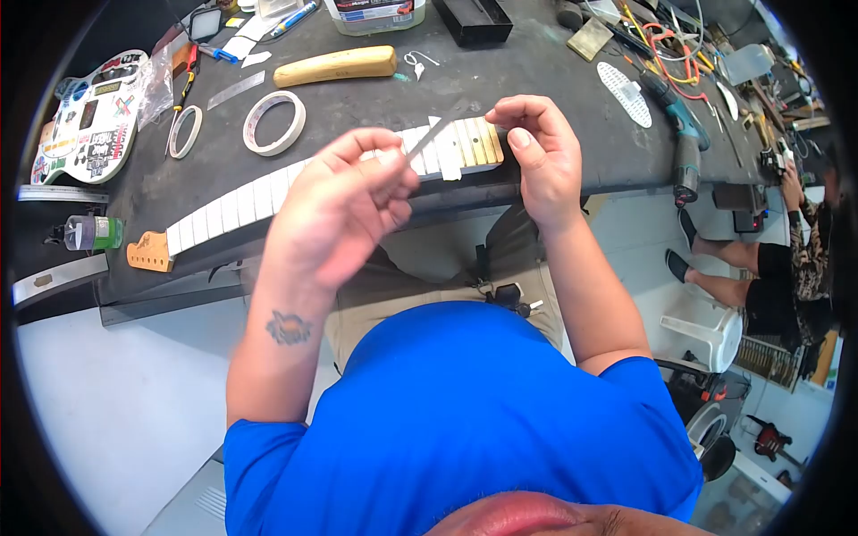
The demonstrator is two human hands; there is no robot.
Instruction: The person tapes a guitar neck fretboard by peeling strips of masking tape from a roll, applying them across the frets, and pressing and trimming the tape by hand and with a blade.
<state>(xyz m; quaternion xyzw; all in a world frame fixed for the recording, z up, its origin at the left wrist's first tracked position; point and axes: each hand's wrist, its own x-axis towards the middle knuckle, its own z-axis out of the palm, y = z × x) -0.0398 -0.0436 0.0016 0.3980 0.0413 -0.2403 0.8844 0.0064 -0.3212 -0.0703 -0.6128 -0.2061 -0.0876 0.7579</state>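
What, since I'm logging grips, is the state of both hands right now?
Left hand: closed, pinching a thin grey strip.
Right hand: open, loosely curled, nothing visibly held, near one end of the guitar neck.

There are two tape rolls [268, 150], one tape-covered neck [250, 200] and one power drill [686, 161]

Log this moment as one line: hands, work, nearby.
left hand: holding thin grey strip | right hand: open near end of guitar neck | neck: along bench edge | nearby: tape roll
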